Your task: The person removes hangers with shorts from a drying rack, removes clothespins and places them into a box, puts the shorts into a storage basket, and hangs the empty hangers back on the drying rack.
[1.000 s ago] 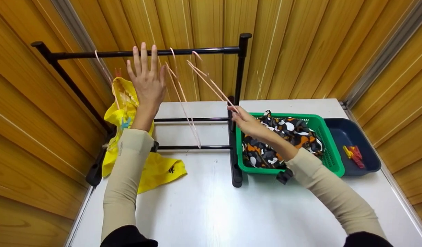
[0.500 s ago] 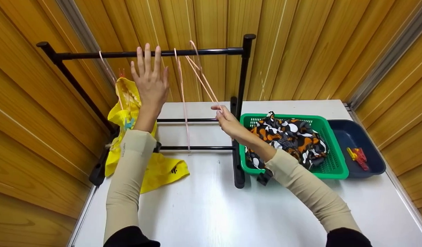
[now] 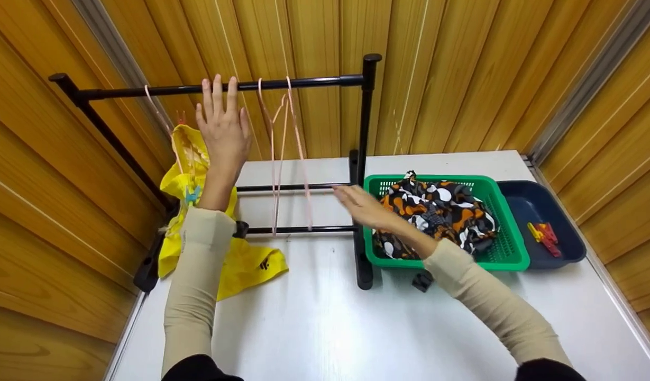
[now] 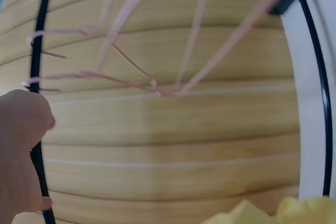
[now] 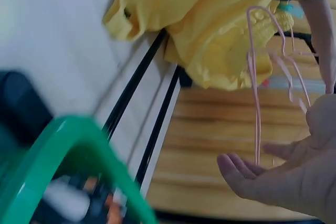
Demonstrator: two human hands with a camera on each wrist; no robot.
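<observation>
Fingers (image 3: pixel 218 100) straight: left hand (image 3: pixel 223 133) across black rail (image 3: pixel 314 82), right hand (image 3: pixel 366 207) near pink hangers (image 4: pixel 242 30). Only head view shows loose clothespins (image 3: pixel 549 241).

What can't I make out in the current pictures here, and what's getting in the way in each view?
Yellow garment, head view: partly hidden by the left forearm.
Its dark mark, head view: too small to read.
Patterned cloth, head view: bunched, partly covered by the right forearm.
Right hand, head view: blurred.
Left hand, left wrist view: cut off by the left edge.
Green basket, right wrist view: blurred, cut off below.
</observation>
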